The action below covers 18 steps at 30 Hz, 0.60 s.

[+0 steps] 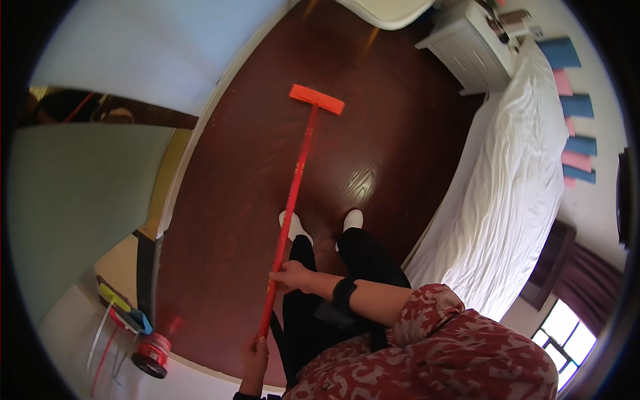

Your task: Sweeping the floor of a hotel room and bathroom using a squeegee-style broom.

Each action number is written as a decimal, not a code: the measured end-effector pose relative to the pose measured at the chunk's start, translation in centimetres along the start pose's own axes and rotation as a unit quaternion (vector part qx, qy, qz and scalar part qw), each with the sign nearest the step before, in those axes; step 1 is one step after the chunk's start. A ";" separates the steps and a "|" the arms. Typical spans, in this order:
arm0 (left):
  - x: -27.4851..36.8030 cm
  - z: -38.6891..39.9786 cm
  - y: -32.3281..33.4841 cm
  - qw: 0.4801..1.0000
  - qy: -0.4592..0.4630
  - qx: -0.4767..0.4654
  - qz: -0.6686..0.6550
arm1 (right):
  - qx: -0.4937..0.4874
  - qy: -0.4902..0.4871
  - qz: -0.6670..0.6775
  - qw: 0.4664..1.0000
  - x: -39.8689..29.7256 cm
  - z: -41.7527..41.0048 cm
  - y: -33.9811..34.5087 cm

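A long-handled floor tool, a mop or broom, has a red pole (295,187) and an orange-red rectangular head (317,99). Its head lies on the dark reddish-brown floor (240,165), ahead of my feet. The pole slants back over my left white shoe (296,227). My left hand (256,356) grips the pole near its end, low in the view. Farther up the shaft, my right hand (291,276) is closed around it, palm partly hidden. What lies under the head cannot be seen.
To the right is a bed with a white sheet (505,185), beyond it a white drawer cabinet (465,47). A pale rounded piece of furniture (387,12) edges in at the top. A doorway with a green door (85,185) is left. A red bucket (152,355) stands lower left.
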<state>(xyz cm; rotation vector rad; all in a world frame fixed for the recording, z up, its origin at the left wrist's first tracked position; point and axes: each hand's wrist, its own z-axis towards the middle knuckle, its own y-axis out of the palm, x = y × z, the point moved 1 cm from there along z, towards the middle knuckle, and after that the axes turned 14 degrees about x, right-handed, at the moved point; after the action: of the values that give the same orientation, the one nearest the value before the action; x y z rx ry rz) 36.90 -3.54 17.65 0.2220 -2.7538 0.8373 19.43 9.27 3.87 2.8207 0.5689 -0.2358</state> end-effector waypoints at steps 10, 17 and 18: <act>5.9 4.1 1.0 0.987 0.109 0.023 -0.114 | 0.043 -0.038 -0.041 0.997 -8.6 3.4 1.8; 8.1 5.7 5.3 0.974 0.219 0.031 -0.051 | 0.179 -0.088 0.054 0.978 -8.9 3.8 -2.1; 8.2 6.2 6.6 0.967 0.241 0.037 -0.072 | 0.194 -0.108 0.059 0.973 -9.0 4.3 -2.9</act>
<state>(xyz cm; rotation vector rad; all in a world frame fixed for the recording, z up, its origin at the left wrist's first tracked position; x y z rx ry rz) 26.41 -2.22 11.52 0.1982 -2.2289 0.8272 9.59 7.45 1.04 3.1266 0.3349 -0.6881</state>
